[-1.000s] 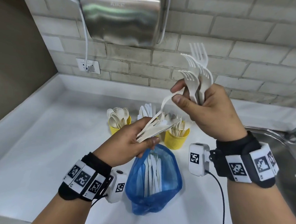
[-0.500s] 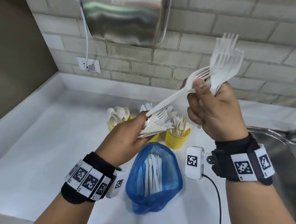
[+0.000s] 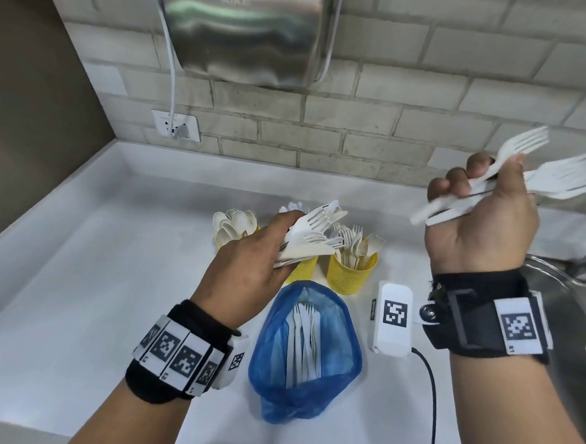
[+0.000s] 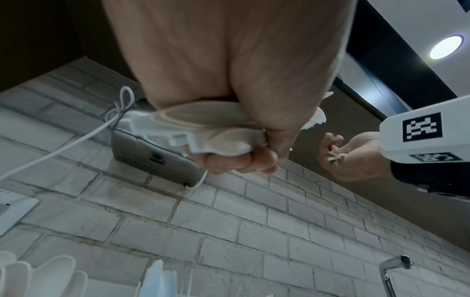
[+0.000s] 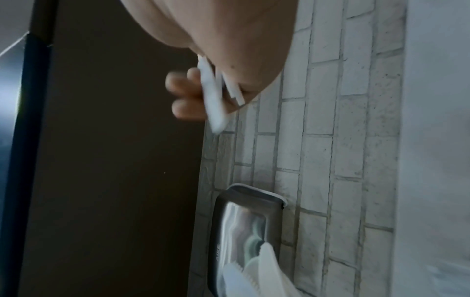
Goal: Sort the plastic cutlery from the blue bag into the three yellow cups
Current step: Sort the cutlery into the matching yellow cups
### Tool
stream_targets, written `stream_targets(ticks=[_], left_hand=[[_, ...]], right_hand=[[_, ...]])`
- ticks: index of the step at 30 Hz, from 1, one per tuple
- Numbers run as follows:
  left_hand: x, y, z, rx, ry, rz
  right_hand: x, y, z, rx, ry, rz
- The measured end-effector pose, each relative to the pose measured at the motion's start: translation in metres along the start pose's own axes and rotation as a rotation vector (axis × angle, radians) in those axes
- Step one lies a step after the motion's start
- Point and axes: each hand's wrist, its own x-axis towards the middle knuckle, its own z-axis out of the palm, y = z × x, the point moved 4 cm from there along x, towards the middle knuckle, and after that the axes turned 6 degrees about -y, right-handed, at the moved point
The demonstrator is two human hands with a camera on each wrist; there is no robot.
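Observation:
My left hand (image 3: 276, 248) grips a mixed bundle of white cutlery (image 3: 312, 243), forks and knives, just above the middle yellow cup (image 3: 304, 269); the left wrist view shows the handles (image 4: 201, 128) clamped in the fist. My right hand (image 3: 481, 212) is raised at the right and holds several white forks (image 3: 562, 178), tines pointing right. Their handle ends (image 5: 216, 94) show in the right wrist view. The left yellow cup (image 3: 220, 241) holds spoons (image 3: 233, 223). The right yellow cup (image 3: 350, 276) holds forks. The blue bag (image 3: 306, 349) lies open in front with more cutlery inside.
A steel hand dryer (image 3: 241, 30) hangs on the brick wall above the white counter (image 3: 92, 278). A wall socket (image 3: 175, 125) sits at the back left. A steel sink (image 3: 574, 307) lies to the right. A black cable (image 3: 433, 402) runs off my right wrist.
My right hand pulled one fork out of the left hand's bundle, added it to its forks and swung up and right. The left hand stayed over the cups.

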Motion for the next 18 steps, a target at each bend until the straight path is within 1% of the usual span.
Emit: stream_targets(ticks=[3,5,9,12,18], left_hand=[[0.001,0.0,0.001,0.006,0.003,-0.009],[0.001,-0.001,0.002,0.014,0.003,-0.011],[0.002,-0.004,0.003,0.038,0.005,-0.029],[0.002,-0.007,0.003,0.06,0.003,-0.057],[0.002,-0.007,0.001,0.13,-0.009,-0.111]], right_hand=[[-0.007,-0.002,0.009,-0.15,-0.002,-0.012],[-0.015,0.0,0.018,-0.285,-0.057,0.012],[-0.028,0.013,0.03,-0.659,-0.308,0.087],[-0.037,0.024,0.032,-0.967,-0.467,0.1],[-0.054,0.033,0.042,-1.228,-0.671,0.131]])
